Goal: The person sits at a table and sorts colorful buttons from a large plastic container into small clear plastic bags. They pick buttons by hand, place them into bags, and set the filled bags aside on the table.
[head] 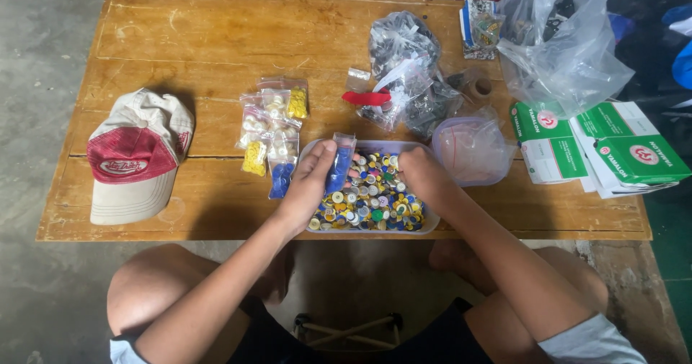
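Small clear bag of blue buttons (339, 166) sits upright at the 10 o'clock corner of the button tray (431, 223), pinched in the left hand (308, 184): thumb on the near face, fingers wrapped behind, closed on it. Bag mouth looks open at top, can't confirm. Right hand (425, 180) is knuckles-up over the tray at about 2 o'clock from tray centre, fingers curled down into the mixed buttons (371, 198); fingertips are buried, so can't tell whether it has pinched one or is just raking. Tray sits at the 6 o'clock edge of the wooden table (180, 47), its near rim right at the table lip. Sorted bags of white, yellow and blue buttons (270, 130) lie at 9 o'clock from the tray, just beside the left hand. Tray lid (472, 151) at 3 o'clock, touching the tray. Cap (137, 155) far out at 9 o'clock, green and white boxes (598, 151) at 3 o'clock, large plastic bags (562, 40) at 1 o'clock. Risks as I read it: bag is held by a light pinch, so a tilt dumps blues back into the mix; a downward push on the near rim could tip the tray off the edge; left forearm sweeping outward would scatter the sorted bags; wrong colour gets dropped in since the pile is dense.
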